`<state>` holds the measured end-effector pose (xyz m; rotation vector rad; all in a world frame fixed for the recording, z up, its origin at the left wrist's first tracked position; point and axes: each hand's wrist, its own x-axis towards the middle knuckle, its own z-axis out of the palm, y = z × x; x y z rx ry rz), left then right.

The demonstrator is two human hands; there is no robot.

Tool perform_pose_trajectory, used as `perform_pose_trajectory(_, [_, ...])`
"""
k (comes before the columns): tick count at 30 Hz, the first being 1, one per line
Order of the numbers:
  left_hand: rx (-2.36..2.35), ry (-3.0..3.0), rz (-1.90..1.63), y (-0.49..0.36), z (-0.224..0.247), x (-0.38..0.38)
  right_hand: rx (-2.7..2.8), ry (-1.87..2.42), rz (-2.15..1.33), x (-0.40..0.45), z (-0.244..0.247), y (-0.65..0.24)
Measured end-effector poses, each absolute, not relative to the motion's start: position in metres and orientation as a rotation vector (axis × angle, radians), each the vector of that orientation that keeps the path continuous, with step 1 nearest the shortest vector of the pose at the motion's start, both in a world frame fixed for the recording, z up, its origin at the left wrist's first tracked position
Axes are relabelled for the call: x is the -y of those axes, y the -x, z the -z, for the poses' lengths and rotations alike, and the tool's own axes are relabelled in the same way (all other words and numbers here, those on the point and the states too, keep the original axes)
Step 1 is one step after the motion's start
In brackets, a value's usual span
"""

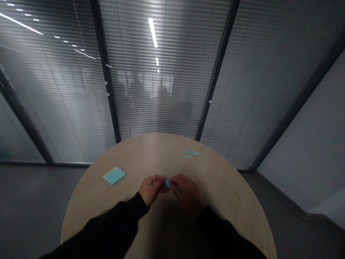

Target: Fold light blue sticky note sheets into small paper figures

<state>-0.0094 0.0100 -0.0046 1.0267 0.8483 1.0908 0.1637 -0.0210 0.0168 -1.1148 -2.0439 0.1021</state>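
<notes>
A small piece of blue paper (168,182) is held between my two hands above the middle of the table. My left hand (152,187) pinches it from the left, thumb and fingers closed. From the other side, the closed fingertips of my right hand (187,189) meet the paper's right edge. Something thin and greyish shows by the right fingers, too small to make out. Beyond my right hand lie several small blue paper scraps (188,157). To the left of my left hand rests a stack of sticky notes (115,176), blue on top with a yellow edge showing.
The round wooden table (151,151) has a curved edge on both sides. Behind it stands a glass partition with blinds (167,118) in dark frames, with blurred figures and ceiling lights showing. A pale wall (309,144) is at the right.
</notes>
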Motion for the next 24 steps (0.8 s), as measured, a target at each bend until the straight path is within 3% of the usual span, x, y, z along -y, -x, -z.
perform_pose_trajectory(11, [-0.778, -0.915, -1.045, 0.0100, 0.0011, -0.0088, 2.312, 1.062, 0.251, 0.0201, -0.0169, -0.1720])
perform_pose_trajectory(24, [-0.822, -0.956, -1.096, 0.0106, 0.0069, -0.0104, 2.230, 0.976, 0.076, 0.0191, -0.0176, -0.1706])
